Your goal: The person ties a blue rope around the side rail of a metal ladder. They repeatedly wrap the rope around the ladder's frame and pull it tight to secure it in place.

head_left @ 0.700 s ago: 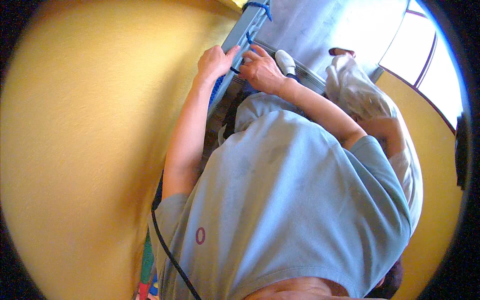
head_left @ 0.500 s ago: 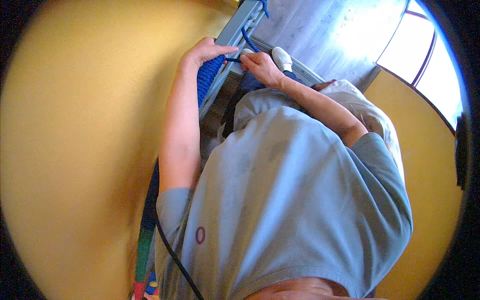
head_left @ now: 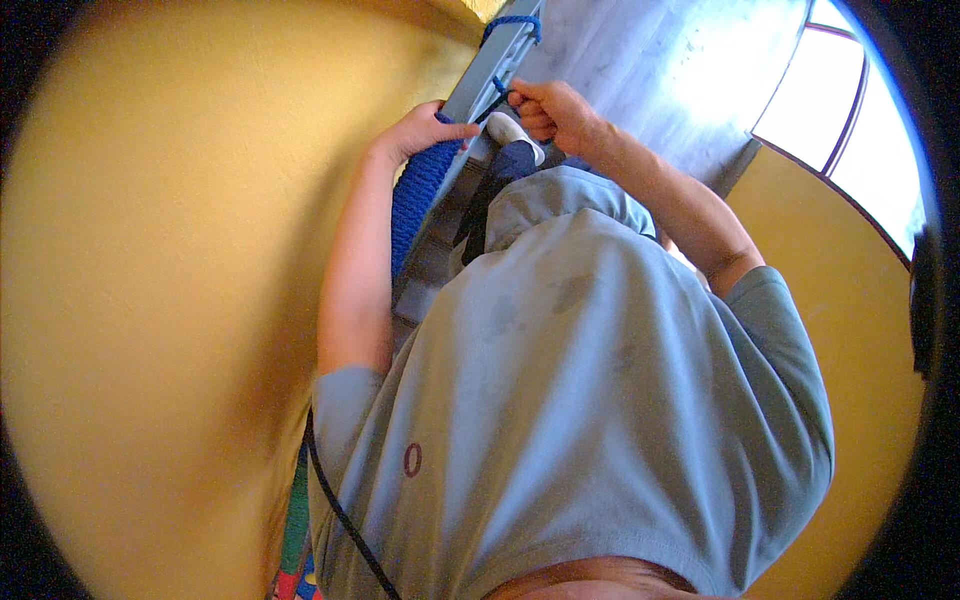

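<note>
A pale grey rail (head_left: 478, 78) runs slanting away from me, its nearer stretch covered in tight turns of blue rope (head_left: 420, 200). My left hand (head_left: 420, 133) lies over the end of these turns, thumb stretched across the rail; its other fingers are hidden behind. Just right of the rail, my right hand (head_left: 560, 112) is closed with fingers curled, pinching a strand of the rope (head_left: 490, 107) that runs toward my left thumb. Farther up, a blue rope loop (head_left: 515, 20) crosses the rail.
A yellow wall (head_left: 150, 250) stands close on my left. My shoe (head_left: 510, 130) shows below the right hand, with grey plank floor (head_left: 640, 60) beyond. A black cable (head_left: 345, 510) hangs by my left side. Bright window panes (head_left: 815, 95) are at the upper right.
My right hand has moved away from my left hand, up and to the right, drawing the rope strand out. My left hand still rests at the end of the turns.
</note>
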Tool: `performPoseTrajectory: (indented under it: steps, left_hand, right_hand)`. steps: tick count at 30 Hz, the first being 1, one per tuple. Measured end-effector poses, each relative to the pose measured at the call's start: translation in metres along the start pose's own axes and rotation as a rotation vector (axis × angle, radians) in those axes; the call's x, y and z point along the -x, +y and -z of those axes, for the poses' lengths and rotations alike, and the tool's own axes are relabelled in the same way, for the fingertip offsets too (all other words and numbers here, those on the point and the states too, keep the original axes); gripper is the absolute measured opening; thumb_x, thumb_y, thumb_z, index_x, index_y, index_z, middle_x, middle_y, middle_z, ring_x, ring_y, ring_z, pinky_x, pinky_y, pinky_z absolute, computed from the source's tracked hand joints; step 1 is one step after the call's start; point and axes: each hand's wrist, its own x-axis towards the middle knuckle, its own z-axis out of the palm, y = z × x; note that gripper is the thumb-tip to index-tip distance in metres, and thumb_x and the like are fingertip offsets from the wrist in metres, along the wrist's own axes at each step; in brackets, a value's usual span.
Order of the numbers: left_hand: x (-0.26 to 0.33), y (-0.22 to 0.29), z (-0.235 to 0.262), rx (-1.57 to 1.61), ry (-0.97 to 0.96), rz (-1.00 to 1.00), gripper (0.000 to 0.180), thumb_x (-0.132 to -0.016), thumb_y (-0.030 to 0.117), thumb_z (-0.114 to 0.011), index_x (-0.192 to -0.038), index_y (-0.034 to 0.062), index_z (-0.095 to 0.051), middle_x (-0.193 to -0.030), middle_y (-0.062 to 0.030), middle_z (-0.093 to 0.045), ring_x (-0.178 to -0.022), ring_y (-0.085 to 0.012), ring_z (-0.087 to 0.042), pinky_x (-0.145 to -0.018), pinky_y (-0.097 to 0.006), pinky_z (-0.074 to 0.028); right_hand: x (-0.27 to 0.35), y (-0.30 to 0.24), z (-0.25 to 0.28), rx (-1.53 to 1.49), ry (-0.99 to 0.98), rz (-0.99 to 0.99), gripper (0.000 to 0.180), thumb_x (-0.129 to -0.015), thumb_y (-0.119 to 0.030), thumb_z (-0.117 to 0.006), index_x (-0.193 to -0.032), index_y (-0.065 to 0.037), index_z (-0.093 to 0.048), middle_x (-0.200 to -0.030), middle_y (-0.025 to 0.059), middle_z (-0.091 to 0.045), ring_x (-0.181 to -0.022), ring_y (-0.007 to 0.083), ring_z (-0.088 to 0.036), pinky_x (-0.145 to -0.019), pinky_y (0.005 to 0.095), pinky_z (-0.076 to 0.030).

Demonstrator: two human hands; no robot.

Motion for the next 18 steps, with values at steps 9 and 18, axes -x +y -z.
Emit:
performPoseTrajectory:
  steps: [9, 18]
  left_hand:
    - [0.011, 0.015, -0.040, -1.108, 0.567, -0.043, 0.052, -0.091, 0.041, -0.046, -0.117, -0.0035, -0.046, -0.086, -0.0226, -0.063, -0.078, -0.0383, -0.063, -0.069, -0.045, -0.052]
    - [0.001, 0.011, -0.045, -0.956, 0.739, -0.127, 0.031, -0.090, 0.028, -0.046, -0.100, -0.0005, -0.055, -0.079, -0.0214, -0.063, -0.072, -0.0379, -0.063, -0.068, -0.047, -0.051]
  right_hand:
    - [0.036, -0.037, -0.022, 0.748, -0.155, 0.302, 0.033, -0.087, -0.034, -0.059, -0.068, -0.007, -0.059, -0.053, -0.0025, -0.044, -0.044, 0.0076, -0.040, -0.039, 0.0246, -0.030]
    - [0.188, -0.185, -0.025, 0.467, -0.547, 0.814, 0.023, -0.095, -0.026, -0.043, -0.093, -0.006, -0.054, -0.064, 0.0015, -0.050, -0.051, 0.0128, -0.047, -0.050, 0.0253, -0.040]
